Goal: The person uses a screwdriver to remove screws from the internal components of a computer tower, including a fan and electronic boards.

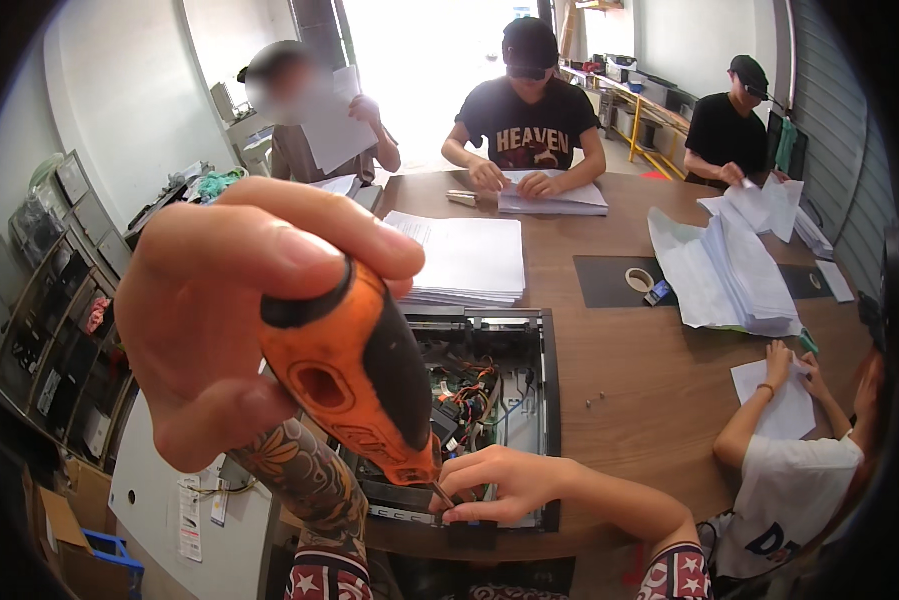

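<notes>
My left hand (220,330) is raised close to the camera, wrapped around the orange and black handle of a screwdriver (355,375). Its thin shaft points down to the near edge of an open computer case (545,400) lying on the brown table (650,390). My right hand (495,485) rests on that near edge, fingertips pinching at the screwdriver's tip. Coloured wires and boards (470,390) show inside the case.
A thick stack of white paper (470,260) lies behind the case. Several other people sit around the table handling paper sheets. A tape roll (639,279) sits on a dark mat. Two small screws (596,402) lie right of the case. Shelves stand at the left.
</notes>
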### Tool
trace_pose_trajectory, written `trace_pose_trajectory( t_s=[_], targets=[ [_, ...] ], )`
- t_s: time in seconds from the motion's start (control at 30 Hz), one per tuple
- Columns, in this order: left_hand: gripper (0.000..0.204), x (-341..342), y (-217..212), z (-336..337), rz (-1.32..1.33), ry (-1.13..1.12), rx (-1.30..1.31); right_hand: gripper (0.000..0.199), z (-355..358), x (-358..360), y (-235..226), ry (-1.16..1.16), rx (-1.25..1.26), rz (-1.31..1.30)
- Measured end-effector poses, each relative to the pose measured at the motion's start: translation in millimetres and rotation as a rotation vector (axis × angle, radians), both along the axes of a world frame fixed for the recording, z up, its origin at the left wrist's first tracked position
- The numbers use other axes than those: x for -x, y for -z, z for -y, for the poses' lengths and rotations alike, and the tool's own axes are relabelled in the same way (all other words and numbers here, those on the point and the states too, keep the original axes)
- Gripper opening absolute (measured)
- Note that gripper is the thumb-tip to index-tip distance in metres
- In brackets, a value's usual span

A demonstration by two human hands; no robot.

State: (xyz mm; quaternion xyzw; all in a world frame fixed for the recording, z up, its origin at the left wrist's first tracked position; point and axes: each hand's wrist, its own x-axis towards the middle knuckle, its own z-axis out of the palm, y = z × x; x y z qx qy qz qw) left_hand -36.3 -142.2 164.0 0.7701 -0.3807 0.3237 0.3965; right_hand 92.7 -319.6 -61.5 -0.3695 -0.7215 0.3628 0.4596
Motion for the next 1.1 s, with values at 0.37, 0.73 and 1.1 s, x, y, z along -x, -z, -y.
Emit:
trace_pose_trajectory(
  t_s=[0.37,0.73,1.1],
  targets=[
    [0.043,2,0,0,-0.069,0.004,-0.012,0.019,2,-2,-2,0.000,-0.004,0.049],
    [0.038,12,-6,-4,-0.071,-0.043,-0.115,0.020,1,-7,-7,-0.210,0.239,-0.182],
    [0.044,10,-12,6,-0.053,-0.106,-0.210,0.012,2,-4,3,0.027,0.055,-0.116]
  ],
)
